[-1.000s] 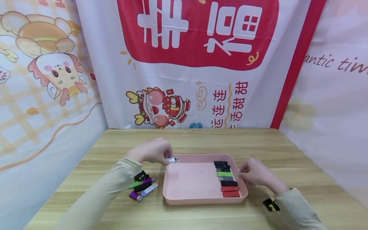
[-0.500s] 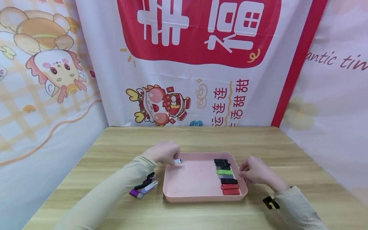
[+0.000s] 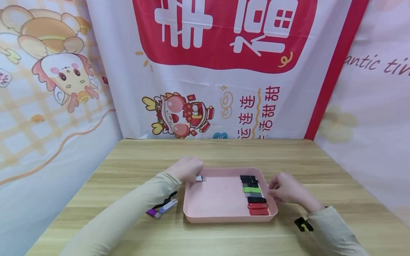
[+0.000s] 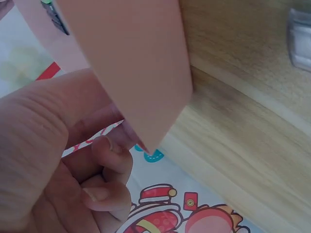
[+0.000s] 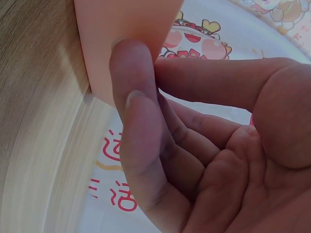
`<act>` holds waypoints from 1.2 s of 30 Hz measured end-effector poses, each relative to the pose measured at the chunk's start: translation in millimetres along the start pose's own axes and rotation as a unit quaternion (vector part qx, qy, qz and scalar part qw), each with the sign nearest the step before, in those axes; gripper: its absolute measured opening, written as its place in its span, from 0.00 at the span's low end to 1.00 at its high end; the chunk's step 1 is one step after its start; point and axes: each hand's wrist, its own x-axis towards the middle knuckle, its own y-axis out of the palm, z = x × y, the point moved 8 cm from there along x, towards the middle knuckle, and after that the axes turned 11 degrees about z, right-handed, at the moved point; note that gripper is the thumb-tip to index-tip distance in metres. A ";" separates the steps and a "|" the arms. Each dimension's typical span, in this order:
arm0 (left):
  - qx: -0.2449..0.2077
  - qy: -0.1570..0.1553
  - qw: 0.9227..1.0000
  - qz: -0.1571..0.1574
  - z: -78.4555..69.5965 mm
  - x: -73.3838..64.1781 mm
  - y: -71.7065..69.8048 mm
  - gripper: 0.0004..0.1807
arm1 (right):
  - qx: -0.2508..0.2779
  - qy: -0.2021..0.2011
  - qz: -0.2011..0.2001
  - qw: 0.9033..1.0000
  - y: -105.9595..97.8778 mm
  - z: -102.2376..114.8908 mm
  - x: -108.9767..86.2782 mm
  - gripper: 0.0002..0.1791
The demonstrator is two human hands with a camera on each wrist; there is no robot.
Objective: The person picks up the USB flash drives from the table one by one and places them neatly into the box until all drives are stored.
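Note:
At the far left corner of the pink tray (image 3: 227, 219), my left hand (image 3: 188, 169) holds a small white USB stick (image 3: 200, 178), its metal plug pointing right. The tray wall (image 4: 141, 63) hides the stick in the left wrist view. My right hand (image 3: 287, 189) grips the tray's right rim, with thumb and fingers on either side of the wall (image 5: 99, 53) in the right wrist view. Along the tray's right side lies a column of USB sticks: several dark ones, a green one (image 3: 252, 190), a grey one (image 3: 255, 195) and two red ones (image 3: 259, 212).
Left of the tray, a purple USB stick (image 3: 154, 213), a lavender one (image 3: 168, 206) and a black one (image 3: 162, 203) lie on the wooden table (image 3: 224, 240), partly behind my left sleeve. A black piece with a yellow mark (image 3: 303, 224) shows beside my right sleeve.
My left hand has moved right with the white USB stick, from the tray's left rim into its far left corner. The right hand keeps its grip on the right rim.

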 end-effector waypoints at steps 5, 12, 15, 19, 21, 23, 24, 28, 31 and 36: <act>0.022 0.005 1.000 -0.003 -4.0 1.2 -0.9 0.15 | -0.002 0.001 0.001 1.000 -1.2 0.4 -0.9 0.02; 0.097 0.010 0.994 -0.038 -12.7 2.6 -4.0 0.13 | 0.000 0.007 0.000 1.000 -0.9 -0.1 -1.0 0.02; 0.108 0.003 0.993 -0.041 -14.0 3.3 -4.6 0.12 | 0.000 0.010 -0.003 1.000 -1.3 -0.4 -1.0 0.02; 0.122 -0.006 0.992 -0.035 -14.7 4.5 -2.6 0.11 | -0.001 0.008 0.000 1.000 -0.7 0.2 -1.6 0.02; 0.126 -0.011 0.991 -0.032 -14.5 4.4 -2.0 0.11 | -0.001 0.004 0.001 1.000 -0.9 1.4 -2.0 0.02; 0.123 -0.016 0.992 -0.029 -14.4 4.0 -1.6 0.11 | -0.002 0.000 0.002 1.000 -1.0 2.5 -2.7 0.02; 0.121 -0.016 0.992 -0.029 -14.3 3.7 -1.7 0.11 | -0.003 -0.003 0.002 1.000 -1.2 3.0 -3.0 0.02; 0.088 -0.013 0.996 -0.024 -12.2 -0.1 -4.7 0.13 | -0.002 -0.004 0.000 1.000 -1.8 3.7 -3.9 0.02; 0.053 -0.014 0.998 -0.017 -8.3 -8.7 -13.4 0.12 | -0.001 -0.001 0.001 1.000 -1.1 2.8 -3.7 0.02; -0.009 -0.007 0.999 -0.032 1.4 -36.1 -39.6 0.15 | -0.002 -0.004 0.003 1.000 -1.8 1.6 -3.2 0.02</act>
